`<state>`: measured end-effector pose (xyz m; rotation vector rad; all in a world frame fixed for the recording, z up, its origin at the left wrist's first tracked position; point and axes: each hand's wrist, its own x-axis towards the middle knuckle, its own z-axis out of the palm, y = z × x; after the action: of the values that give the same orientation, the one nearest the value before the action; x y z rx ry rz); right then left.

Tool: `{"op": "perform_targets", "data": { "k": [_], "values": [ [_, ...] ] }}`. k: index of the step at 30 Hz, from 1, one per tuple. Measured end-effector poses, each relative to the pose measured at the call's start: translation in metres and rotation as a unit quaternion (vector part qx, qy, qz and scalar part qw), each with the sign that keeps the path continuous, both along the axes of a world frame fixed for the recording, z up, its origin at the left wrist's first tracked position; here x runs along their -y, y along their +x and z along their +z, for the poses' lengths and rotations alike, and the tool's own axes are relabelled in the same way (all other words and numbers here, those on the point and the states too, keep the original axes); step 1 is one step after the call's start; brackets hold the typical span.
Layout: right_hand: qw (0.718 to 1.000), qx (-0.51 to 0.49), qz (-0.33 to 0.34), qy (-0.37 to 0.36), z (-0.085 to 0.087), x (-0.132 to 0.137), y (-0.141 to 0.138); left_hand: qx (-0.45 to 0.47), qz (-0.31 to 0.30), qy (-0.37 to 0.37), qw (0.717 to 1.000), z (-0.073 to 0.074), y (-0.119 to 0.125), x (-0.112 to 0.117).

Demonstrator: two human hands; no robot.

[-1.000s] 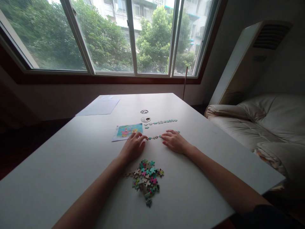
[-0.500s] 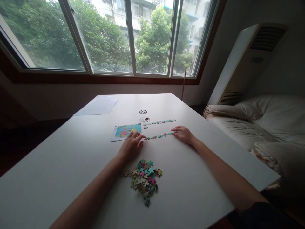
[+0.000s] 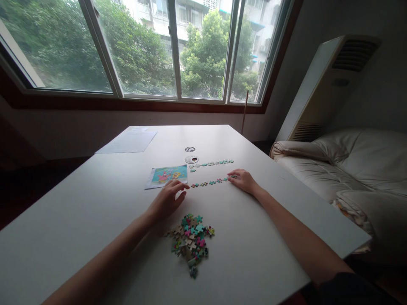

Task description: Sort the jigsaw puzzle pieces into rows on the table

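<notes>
A lower row of puzzle pieces (image 3: pixel 212 183) runs across the white table (image 3: pixel 104 207). At its left end rests my left hand (image 3: pixel 168 198), its index finger stretched toward the end piece and thumb apart, holding nothing. The fingers of my right hand (image 3: pixel 244 181) lie spread over the row's right end, partly hiding the pieces there. Behind runs an upper row of pieces (image 3: pixel 218 162), with a single piece (image 3: pixel 193 170) below its left end. A colourful cartoon picture sheet (image 3: pixel 170 174) lies just beyond my left hand. Nearer me sits a loose heap of puzzle pieces (image 3: pixel 190 241).
Two round holes or discs (image 3: pixel 191 159) show on the table behind the rows. Paper sheets (image 3: pixel 127 142) lie at the far left corner. A pale leather sofa (image 3: pixel 318 169) stands right of the table, and a window (image 3: pixel 146 51) is beyond it.
My left hand has drawn slightly back to the left, uncovering the row's left end and more of the picture sheet. My right hand stays at the right end.
</notes>
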<state>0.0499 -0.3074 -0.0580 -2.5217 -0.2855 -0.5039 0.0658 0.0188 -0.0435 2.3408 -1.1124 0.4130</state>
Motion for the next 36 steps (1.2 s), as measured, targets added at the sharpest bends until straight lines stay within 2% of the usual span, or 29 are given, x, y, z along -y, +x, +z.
{"op": "perform_targets", "data": {
  "k": [6,9,14,19,22,25,31,36],
  "values": [
    [1.0,-0.007,0.001,0.008,0.002,0.013,-0.002,-0.061,0.009,0.001,0.998,-0.001,-0.029,-0.036],
    [1.0,-0.005,-0.001,0.009,0.0,0.014,-0.001,-0.107,0.031,0.007,0.994,0.006,-0.039,-0.052],
    [1.0,-0.006,0.001,0.009,-0.002,0.013,-0.001,-0.168,-0.034,0.067,0.983,0.026,-0.047,-0.063],
    [0.999,0.052,-0.006,0.014,0.004,0.009,-0.003,-0.188,-0.068,0.131,0.971,0.033,-0.055,-0.066],
    [0.995,0.1,0.015,-0.003,0.011,-0.004,-0.007,-0.197,-0.071,0.153,0.966,0.033,-0.057,-0.066],
    [0.99,0.117,0.074,-0.039,0.018,-0.028,-0.015,-0.219,-0.084,0.164,0.958,0.032,-0.058,-0.063],
    [0.969,0.089,0.2,-0.111,0.026,-0.082,-0.041,-0.213,-0.074,0.154,0.962,0.034,-0.061,-0.059],
    [0.959,0.081,0.242,-0.127,0.028,-0.108,-0.058,-0.204,-0.054,0.137,0.968,0.038,-0.061,-0.059]
  ]
}}
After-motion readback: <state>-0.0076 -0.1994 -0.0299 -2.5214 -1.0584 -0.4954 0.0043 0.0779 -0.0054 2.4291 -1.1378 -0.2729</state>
